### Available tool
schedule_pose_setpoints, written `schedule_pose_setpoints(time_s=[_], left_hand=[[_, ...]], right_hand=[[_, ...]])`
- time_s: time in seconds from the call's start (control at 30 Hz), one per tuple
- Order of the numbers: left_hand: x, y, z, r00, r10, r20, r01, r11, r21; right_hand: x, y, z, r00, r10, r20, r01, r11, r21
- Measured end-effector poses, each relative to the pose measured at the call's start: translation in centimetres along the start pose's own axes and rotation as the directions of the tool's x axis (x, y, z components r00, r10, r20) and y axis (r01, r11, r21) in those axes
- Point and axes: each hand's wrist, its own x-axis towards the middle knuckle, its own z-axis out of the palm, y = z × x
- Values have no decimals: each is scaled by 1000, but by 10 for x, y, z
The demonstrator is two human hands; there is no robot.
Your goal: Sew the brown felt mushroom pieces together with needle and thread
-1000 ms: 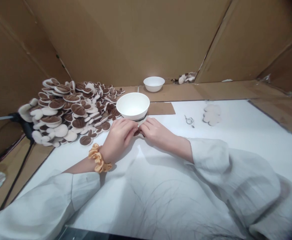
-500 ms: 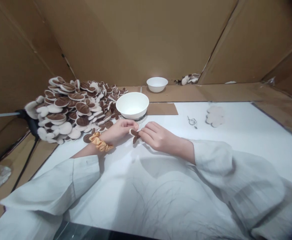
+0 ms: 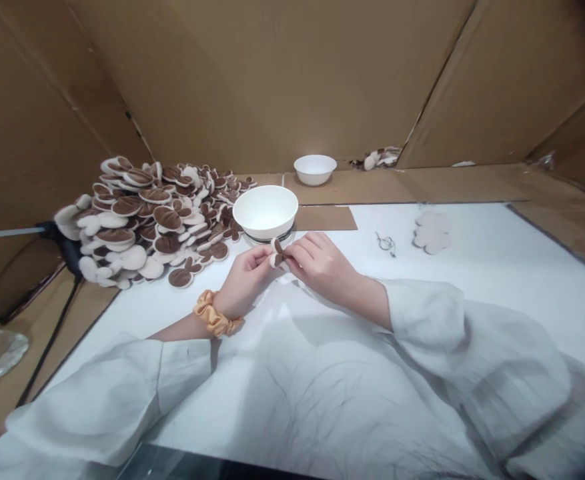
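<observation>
Between my two hands is a small brown-and-white padded fabric piece (image 3: 279,251) with rounded, ear-like lobes. My left hand (image 3: 245,280), with a yellow scrunchie (image 3: 216,315) at the wrist, pinches its left side. On the other side, the closed fingers of my right hand (image 3: 325,268) grip the piece; their tips are partly hidden. Just beyond my hands stands a large white bowl (image 3: 265,212), dark loops around its base. To the left, a heap of similar brown-and-white fabric pieces (image 3: 167,219) is piled up, and one lies loose (image 3: 181,277) at its near edge.
A smaller white bowl (image 3: 315,175) stands farther back on cardboard. Dark tangled thread or wire (image 3: 386,245) and a pale flower-shaped piece (image 3: 431,233) lie on the white tabletop at right. Cardboard walls (image 3: 272,80) enclose the back and sides. A black clamp-like fixture (image 3: 65,250) is at left.
My left hand has shifted slightly right and nearer to me, its grip now on the fabric piece. The piece is raised and turned, its lobes pointing upward.
</observation>
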Motion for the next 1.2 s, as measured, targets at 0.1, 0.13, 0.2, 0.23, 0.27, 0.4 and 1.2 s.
schedule_pose_setpoints(time_s=[0.1, 0.13, 0.2, 0.23, 0.27, 0.4, 1.2], left_hand=[[-2, -1, 3, 999, -14, -32, 12, 999, -39], [-2, -1, 3, 999, -28, -35, 25, 998, -57], [-3, -2, 4, 998, -49, -33, 45, 995, -91], [-3, -2, 5, 998, -51, -26, 48, 993, -108], [-3, -3, 5, 999, -51, -18, 49, 991, -126], [-2, -5, 7, 999, -44, -23, 41, 991, -128], [-13, 2, -2, 685, 666, 294, -421, 33, 906]], right_hand=[[2, -3, -5, 995, 99, 16, -100, 987, 125], [2, -4, -6, 991, 130, 15, -131, 977, 170], [3, -5, -8, 981, 192, 36, -195, 941, 276], [3, -6, -9, 973, 221, 63, -229, 915, 333], [3, -7, -9, 965, 245, 98, -263, 883, 389], [2, -12, -7, 925, 346, 156, -373, 756, 538], [3, -4, -5, 857, 479, 189, -486, 632, 604]])
